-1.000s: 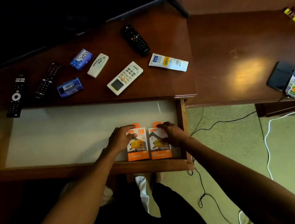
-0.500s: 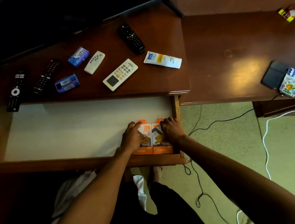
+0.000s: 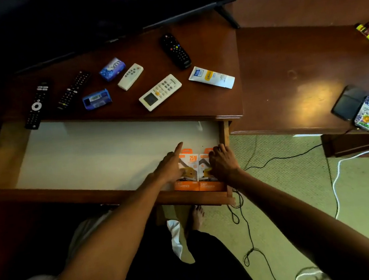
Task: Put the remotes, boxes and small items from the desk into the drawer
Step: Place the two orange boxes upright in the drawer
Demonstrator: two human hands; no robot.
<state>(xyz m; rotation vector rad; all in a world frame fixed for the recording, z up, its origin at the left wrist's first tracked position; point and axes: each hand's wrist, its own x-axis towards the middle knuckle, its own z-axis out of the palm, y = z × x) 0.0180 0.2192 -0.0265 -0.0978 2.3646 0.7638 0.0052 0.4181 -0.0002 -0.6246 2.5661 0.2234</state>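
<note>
Both charger boxes [image 3: 197, 170] now sit pushed into the drawer's [image 3: 110, 149] front-right corner. Left hand [image 3: 170, 168] lifting off, fingers splayed, empty; right hand [image 3: 222, 162] rests flat on the boxes, no grasp. White AC remote [image 3: 160, 92] lies straight ahead on the desk [image 3: 208, 99], long axis diagonal, left hand nearer.

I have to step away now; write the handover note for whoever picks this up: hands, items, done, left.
Left hand: open, index finger out, resting on the left orange box.
Right hand: on the right orange box, fingers curled at its top edge; grip unclear.
Done: both boxes lie side by side in the drawer, front right corner.
Left on the desk: three black remotes, small white remote, large white remote, two blue packs, white tube.
</note>
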